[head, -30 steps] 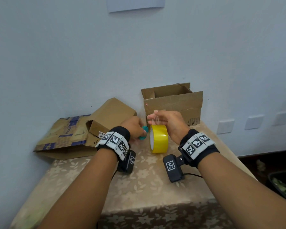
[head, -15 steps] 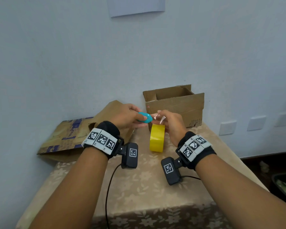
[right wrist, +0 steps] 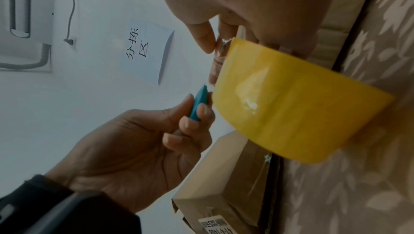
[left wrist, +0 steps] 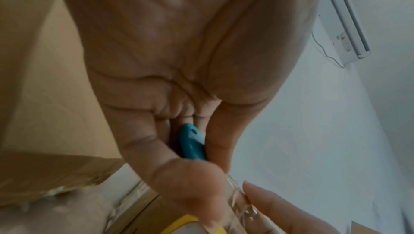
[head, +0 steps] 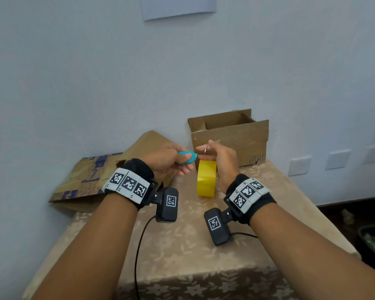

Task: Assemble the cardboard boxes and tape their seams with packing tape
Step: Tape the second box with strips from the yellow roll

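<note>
1. Centre of the head view: the left hand (head: 169, 158) pinches a small teal cutter (head: 187, 157) between thumb and curled fingers, tip aimed right at the other hand.
2. The right hand (head: 220, 160) pinches a clear strip of pulled-out tape (right wrist: 220, 55) between thumb and fingertips; the strip runs down to the yellow tape roll (head: 206, 178).
3. That roll stands on edge on the table (head: 182, 245), just below both hands, mid-frame.
4. In the right wrist view the cutter's tip sits right beside the strip; whether it touches, I cannot tell.
5. Behind the hands, upper centre-right, one open cardboard box (head: 232, 137) stands upright against the wall (head: 95, 83), flaps up, directly beyond the roll.
6. Left of centre, a second box (head: 152, 141) lies tipped, partly hidden by the left hand, resting on a flattened carton with blue print (head: 89, 180).
7. The flattened carton overhangs the table's left edge.
8. Lower half of the frame: open flowered tablecloth, crossed only by the forearms, two wrist cameras and a black cable (head: 139, 245).
9. The table's right edge drops to a dark floor at far right.
10. Count: three cardboard pieces, one roll, one cutter, a paper sign (head: 178, 6) at top centre, three wall plates (head: 299, 164) at right.
</note>
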`<state>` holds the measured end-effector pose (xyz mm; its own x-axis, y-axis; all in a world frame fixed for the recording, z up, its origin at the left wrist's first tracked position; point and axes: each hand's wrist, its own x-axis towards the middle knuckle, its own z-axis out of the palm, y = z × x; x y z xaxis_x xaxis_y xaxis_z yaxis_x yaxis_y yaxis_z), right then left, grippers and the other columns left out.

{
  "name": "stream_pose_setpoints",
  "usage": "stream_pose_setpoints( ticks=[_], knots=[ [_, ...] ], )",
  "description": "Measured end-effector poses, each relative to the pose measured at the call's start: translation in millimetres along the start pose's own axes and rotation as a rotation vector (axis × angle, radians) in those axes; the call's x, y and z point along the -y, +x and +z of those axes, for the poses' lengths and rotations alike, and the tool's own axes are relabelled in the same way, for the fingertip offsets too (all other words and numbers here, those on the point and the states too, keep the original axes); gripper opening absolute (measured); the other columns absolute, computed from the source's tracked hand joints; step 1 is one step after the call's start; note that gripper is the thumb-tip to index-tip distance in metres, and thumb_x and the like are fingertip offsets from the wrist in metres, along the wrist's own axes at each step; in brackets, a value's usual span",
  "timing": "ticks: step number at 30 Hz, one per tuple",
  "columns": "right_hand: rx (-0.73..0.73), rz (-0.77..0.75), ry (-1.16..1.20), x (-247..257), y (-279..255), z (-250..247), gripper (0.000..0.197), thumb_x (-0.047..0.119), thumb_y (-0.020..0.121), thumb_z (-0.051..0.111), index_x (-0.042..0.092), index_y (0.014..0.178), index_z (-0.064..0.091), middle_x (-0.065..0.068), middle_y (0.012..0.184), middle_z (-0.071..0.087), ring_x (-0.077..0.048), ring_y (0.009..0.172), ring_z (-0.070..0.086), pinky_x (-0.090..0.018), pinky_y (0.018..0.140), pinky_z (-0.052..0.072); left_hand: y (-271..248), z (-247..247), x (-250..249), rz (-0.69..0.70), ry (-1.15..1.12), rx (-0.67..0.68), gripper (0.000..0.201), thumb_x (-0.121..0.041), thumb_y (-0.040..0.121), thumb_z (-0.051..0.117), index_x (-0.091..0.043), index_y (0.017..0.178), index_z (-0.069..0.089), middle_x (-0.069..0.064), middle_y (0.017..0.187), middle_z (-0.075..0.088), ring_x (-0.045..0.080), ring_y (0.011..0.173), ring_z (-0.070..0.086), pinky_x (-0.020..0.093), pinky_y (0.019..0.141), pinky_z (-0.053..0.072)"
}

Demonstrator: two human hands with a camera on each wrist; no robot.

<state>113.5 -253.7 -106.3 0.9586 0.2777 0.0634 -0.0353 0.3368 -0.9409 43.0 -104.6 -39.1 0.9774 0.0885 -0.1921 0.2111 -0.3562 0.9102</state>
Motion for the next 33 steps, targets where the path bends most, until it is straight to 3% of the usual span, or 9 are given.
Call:
stream_pose_setpoints(
  ticks=[5, 12, 16, 19, 21, 23, 29, 33],
  knots=[
    [0.019, -0.004, 0.042, -2, 0, 3, 0.035, 0.025, 0.104, 0.054, 0.006, 0.089, 0.079, -0.012, 0.101, 0.078, -0.026, 0.094, 0.075, -0.051, 0.097, 0.056, 0, 3, 4, -0.051, 0.006, 0.002, 0.017, -0.018, 0.106, 0.054, -0.005, 0.097, 0.06, 0.005, 0.069, 0.062, 0.007, 0.048, 0.055, 0.015, 0.044, 0.047],
    [0.039, -0.035, 0.045, -7, 3, 4, 0.042, 0.027, 0.104, 0.054, 0.017, 0.073, 0.08, -0.014, 0.105, 0.076, -0.034, 0.103, 0.073, -0.05, 0.095, 0.057, -1, 8, 4, -0.071, 0.04, 0.022, 0.021, -0.026, 0.106, 0.054, -0.007, 0.095, 0.057, 0.0, 0.062, 0.053, 0.006, 0.046, 0.044, 0.017, 0.042, 0.041],
    [0.066, -0.047, 0.045, -9, 2, 6, 0.045, 0.027, 0.106, 0.053, 0.018, 0.07, 0.079, -0.008, 0.095, 0.076, -0.025, 0.093, 0.073, -0.044, 0.089, 0.057, -1, 11, 3, -0.099, 0.006, 0.052, 0.02, -0.026, 0.107, 0.05, -0.012, 0.093, 0.052, -0.002, 0.058, 0.044, 0.006, 0.045, 0.032, 0.016, 0.04, 0.032],
    [0.093, -0.05, 0.035, -10, 1, 8, 0.043, 0.027, 0.106, 0.052, 0.018, 0.073, 0.078, -0.01, 0.106, 0.074, -0.017, 0.088, 0.073, -0.039, 0.087, 0.057, -2, 11, 3, -0.132, -0.001, 0.04, 0.02, -0.027, 0.108, 0.049, -0.014, 0.092, 0.051, -0.003, 0.058, 0.04, 0.006, 0.044, 0.028, 0.016, 0.039, 0.028],
    [0.102, -0.058, 0.021, -10, 1, 9, 0.044, 0.028, 0.106, 0.053, 0.02, 0.071, 0.078, -0.01, 0.112, 0.074, -0.022, 0.095, 0.073, -0.044, 0.094, 0.055, -1, 12, 4, -0.15, 0.001, 0.022, 0.022, -0.029, 0.108, 0.049, -0.015, 0.091, 0.05, -0.003, 0.058, 0.039, 0.006, 0.043, 0.028, 0.015, 0.039, 0.028],
    [0.099, -0.069, 0.006, -11, 0, 11, 0.044, 0.028, 0.107, 0.051, 0.019, 0.073, 0.077, -0.008, 0.105, 0.075, -0.025, 0.096, 0.071, -0.047, 0.096, 0.054, 1, 13, 5, -0.171, -0.011, 0.005, 0.022, -0.03, 0.108, 0.048, -0.016, 0.091, 0.05, -0.004, 0.057, 0.04, 0.005, 0.041, 0.029, 0.015, 0.038, 0.029],
    [0.083, -0.075, 0.024, -17, 0, 13, 0.044, 0.032, 0.108, 0.05, 0.018, 0.074, 0.075, -0.004, 0.1, 0.075, -0.025, 0.11, 0.067, -0.043, 0.095, 0.052, 3, 18, 8, -0.216, -0.1, -0.052, 0.02, -0.03, 0.109, 0.045, -0.015, 0.098, 0.051, -0.004, 0.053, 0.039, 0.004, 0.036, 0.03, 0.016, 0.037, 0.032],
    [0.08, -0.082, 0.04, -17, -2, 16, 0.043, 0.034, 0.108, 0.05, 0.018, 0.076, 0.075, -0.01, 0.118, 0.071, -0.019, 0.114, 0.064, -0.036, 0.09, 0.05, 6, 18, 12, -0.247, -0.112, -0.089, 0.021, -0.031, 0.11, 0.043, -0.015, 0.097, 0.049, -0.005, 0.05, 0.04, 0.005, 0.037, 0.029, 0.017, 0.037, 0.032]
  ],
)
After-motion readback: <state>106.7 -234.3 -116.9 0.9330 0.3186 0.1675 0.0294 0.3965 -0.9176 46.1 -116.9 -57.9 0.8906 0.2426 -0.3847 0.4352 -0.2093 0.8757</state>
